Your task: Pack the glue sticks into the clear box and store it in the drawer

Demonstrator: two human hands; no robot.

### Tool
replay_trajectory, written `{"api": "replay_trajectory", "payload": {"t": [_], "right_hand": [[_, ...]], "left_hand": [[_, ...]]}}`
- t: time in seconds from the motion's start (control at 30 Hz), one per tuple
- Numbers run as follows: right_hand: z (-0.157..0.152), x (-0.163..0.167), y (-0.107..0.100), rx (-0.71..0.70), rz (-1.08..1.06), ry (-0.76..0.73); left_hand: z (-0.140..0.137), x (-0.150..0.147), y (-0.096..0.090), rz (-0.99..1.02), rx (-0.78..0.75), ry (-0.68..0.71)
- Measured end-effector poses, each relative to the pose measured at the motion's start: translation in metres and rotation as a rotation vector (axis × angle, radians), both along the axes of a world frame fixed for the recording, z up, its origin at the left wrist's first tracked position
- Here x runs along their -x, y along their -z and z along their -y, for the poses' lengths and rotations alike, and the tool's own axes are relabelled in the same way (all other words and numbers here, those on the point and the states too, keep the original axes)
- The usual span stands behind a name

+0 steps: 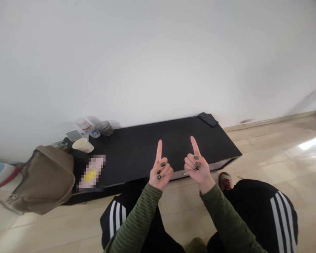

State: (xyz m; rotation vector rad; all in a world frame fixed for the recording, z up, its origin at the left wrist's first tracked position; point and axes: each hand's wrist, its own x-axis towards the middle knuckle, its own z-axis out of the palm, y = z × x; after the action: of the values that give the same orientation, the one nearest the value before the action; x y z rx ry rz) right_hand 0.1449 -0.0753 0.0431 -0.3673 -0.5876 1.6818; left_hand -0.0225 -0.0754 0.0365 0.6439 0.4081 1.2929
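My left hand [161, 168] is raised above the front part of a low black table [137, 151], palm toward me. Its index finger points up and away while the other fingers curl into the palm. Opposite it, my right hand [197, 165] makes the same shape, index finger stretched out and the rest folded in. The two hands are apart, and neither shows anything in its grip. Dark green polish covers the visible nails. A black keypad-like thing [208, 119], perhaps a folded keyboard, lies at the table's far right corner.
At the table's left stand a paper cup [83, 145], a glass [104, 128] and a white spray can [88, 127]. A pixelated pink and yellow item [92, 173] lies before them. A brown bag [46, 179] leans at the left end. A white wall [158, 63] rises behind.
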Motion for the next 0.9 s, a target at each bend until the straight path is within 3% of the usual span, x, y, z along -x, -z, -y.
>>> {"api": "replay_trajectory", "payload": {"t": [0.17,0.37,0.47,0.57,0.63,0.7,0.8,0.9], "right_hand": [[-0.002,-0.001,0.015,0.073,-0.17,-0.021],[0.0,-0.009,0.017,0.085,-0.086,-0.009],[0.001,-0.013,0.037,0.102,-0.003,-0.008],[0.003,-0.019,0.079,0.194,0.118,-0.017],[0.004,-0.023,0.114,0.352,0.235,-0.005],[0.006,-0.026,0.147,0.603,0.404,0.01],[0.009,-0.028,0.186,0.849,0.579,-0.003],[0.008,-0.029,0.212,0.938,0.651,-0.012]], "left_hand": [[-0.005,0.001,0.002,0.056,0.037,-0.038],[-0.002,0.004,0.003,-0.081,0.015,0.008],[-0.005,-0.001,0.014,-0.474,-0.034,0.043],[-0.003,-0.01,0.038,-1.171,-0.233,0.033],[0.003,-0.015,0.057,-1.644,-0.392,0.017],[0.012,-0.019,0.073,-1.966,-0.449,0.108],[0.024,-0.021,0.089,-2.179,-0.499,0.226],[0.028,-0.022,0.097,-2.252,-0.543,0.201]]}}
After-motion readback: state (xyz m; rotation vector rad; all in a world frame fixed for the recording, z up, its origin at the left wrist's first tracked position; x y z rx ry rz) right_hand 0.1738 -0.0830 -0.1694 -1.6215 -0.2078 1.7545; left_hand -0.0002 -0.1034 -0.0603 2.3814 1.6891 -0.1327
